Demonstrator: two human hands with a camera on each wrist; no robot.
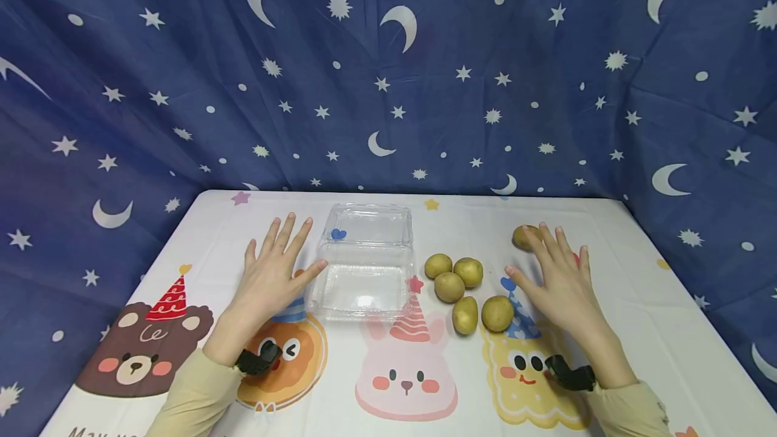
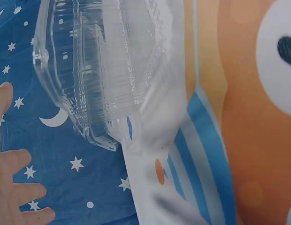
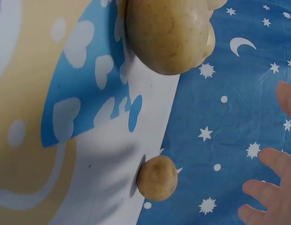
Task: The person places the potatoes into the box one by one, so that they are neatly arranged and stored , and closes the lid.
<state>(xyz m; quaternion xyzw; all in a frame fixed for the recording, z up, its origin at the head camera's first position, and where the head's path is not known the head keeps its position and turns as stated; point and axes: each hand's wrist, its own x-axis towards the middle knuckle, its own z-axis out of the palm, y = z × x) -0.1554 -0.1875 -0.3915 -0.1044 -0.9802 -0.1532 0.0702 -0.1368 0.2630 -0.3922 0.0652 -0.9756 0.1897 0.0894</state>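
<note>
My left hand [image 1: 271, 275] is spread with straight fingers, just left of a clear plastic clamshell box [image 1: 367, 280] that lies with its lid [image 1: 367, 224] folded back. On the right side, my right hand [image 1: 561, 282] is also spread and holds nothing. Its fingertips overlap a lone potato [image 1: 523, 238] in the head view. Between the box and the right hand sit several potatoes [image 1: 449, 287] in a loose group. In the left wrist view, the box [image 2: 98, 61] shows beside the fingers. A large near potato [image 3: 169, 33] and a smaller one [image 3: 157, 178] appear in the right wrist view.
A white tablecloth [image 1: 340, 383] with cartoon prints covers the table. Behind it and along both sides hangs a dark blue curtain [image 1: 437, 127] with moons and stars. Each wrist wears a black strap device, the left one [image 1: 259, 359] and the right one [image 1: 570, 374].
</note>
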